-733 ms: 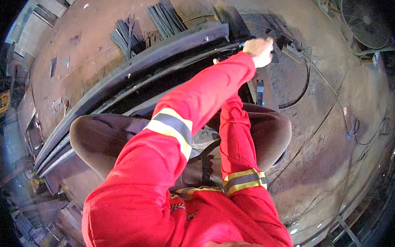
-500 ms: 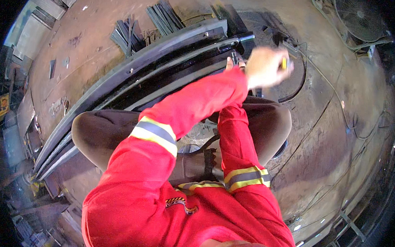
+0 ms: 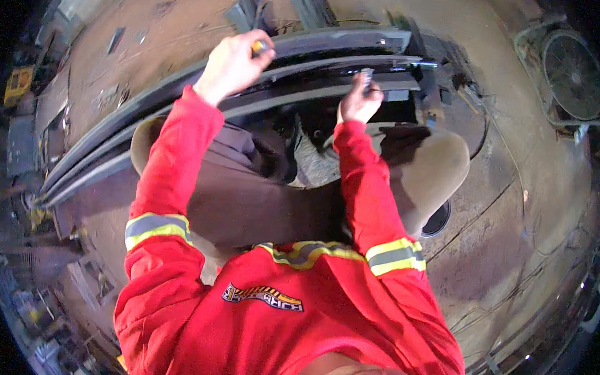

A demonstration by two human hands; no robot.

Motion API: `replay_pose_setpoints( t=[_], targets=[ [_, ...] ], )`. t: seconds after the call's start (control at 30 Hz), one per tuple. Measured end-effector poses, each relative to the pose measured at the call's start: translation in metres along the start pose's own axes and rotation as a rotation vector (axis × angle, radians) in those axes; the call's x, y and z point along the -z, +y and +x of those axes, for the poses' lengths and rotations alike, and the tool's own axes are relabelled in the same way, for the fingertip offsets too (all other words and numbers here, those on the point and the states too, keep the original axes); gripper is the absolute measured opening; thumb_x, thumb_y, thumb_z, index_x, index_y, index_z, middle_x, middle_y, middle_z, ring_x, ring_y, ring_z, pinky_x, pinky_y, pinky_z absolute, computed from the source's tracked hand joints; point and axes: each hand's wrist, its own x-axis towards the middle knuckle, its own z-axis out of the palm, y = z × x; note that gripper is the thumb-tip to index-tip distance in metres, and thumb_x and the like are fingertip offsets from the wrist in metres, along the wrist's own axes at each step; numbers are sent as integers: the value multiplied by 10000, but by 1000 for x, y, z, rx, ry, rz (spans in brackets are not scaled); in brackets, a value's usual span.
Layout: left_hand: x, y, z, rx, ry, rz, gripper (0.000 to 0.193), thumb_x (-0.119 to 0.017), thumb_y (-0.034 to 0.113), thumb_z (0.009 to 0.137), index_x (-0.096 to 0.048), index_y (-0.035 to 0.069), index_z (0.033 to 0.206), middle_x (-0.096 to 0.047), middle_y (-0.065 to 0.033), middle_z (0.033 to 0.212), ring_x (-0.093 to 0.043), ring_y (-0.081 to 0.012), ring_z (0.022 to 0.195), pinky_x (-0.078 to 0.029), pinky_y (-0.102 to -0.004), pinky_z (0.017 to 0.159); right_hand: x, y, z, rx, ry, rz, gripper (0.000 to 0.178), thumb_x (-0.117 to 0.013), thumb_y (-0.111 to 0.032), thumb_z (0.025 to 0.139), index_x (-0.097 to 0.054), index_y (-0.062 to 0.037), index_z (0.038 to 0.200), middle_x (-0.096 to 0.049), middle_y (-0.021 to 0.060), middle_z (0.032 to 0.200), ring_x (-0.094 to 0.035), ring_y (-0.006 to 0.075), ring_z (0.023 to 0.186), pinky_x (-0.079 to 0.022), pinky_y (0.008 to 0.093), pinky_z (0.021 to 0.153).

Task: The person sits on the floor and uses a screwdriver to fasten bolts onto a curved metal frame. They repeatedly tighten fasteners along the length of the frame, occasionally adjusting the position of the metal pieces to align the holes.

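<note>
My left hand (image 3: 230, 66) is raised over the long dark metal beams (image 3: 299, 84), toward their left part. Its fingers are closed around a small yellow-and-dark object (image 3: 259, 47), too small to identify. Farther right, my right hand (image 3: 360, 105) is closed on a small grey metal piece (image 3: 366, 75) that sticks up past the fingers. That hand is by the near beam, close to the right ends; I cannot tell whether it touches. The beams lie side by side in front of my bent legs.
Beyond the beams lie two bundles of dark metal strips (image 3: 312, 8). At the far right stands a large round fan (image 3: 572, 73) in a frame. Cables (image 3: 518, 163) run across the floor on the right. A yellow box (image 3: 19, 86) is at the left edge.
My left hand has swung from the right ends of the beams to the left, still with the yellow object. My arms no longer cross. The view has shifted.
</note>
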Motion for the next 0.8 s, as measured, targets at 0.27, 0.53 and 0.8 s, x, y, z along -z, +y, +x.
replay_pose_setpoints(
  t=[0.27,0.53,0.8],
  targets=[
    [-77,-106,-53,136,305,321,253,-595,368,864,-589,115,869,-608,-106,758,-626,-314,738,-507,-401,625,-27,-16,-30,-685,263,732,366,-559,-430,902,-595,-66,927,-589,59,877,-552,215,837,-438,379,748],
    [-68,-138,-43,310,-127,161,499,-548,564,829,-585,78,936,-662,-155,810,-648,-338,809,-511,-437,688,-51,-3,-48,-692,79,618,297,-609,-411,878,-613,-114,882,-620,1,881,-509,102,663,-348,274,588],
    [4,-181,-62,570,-235,244,471,-542,512,839,-654,70,956,-667,-182,923,-627,-361,928,-492,-441,806,-51,-11,-88,46,-287,-594,457,-669,-451,789,-660,-29,967,-663,166,855,-639,333,829,-498,388,766]
  ],
)
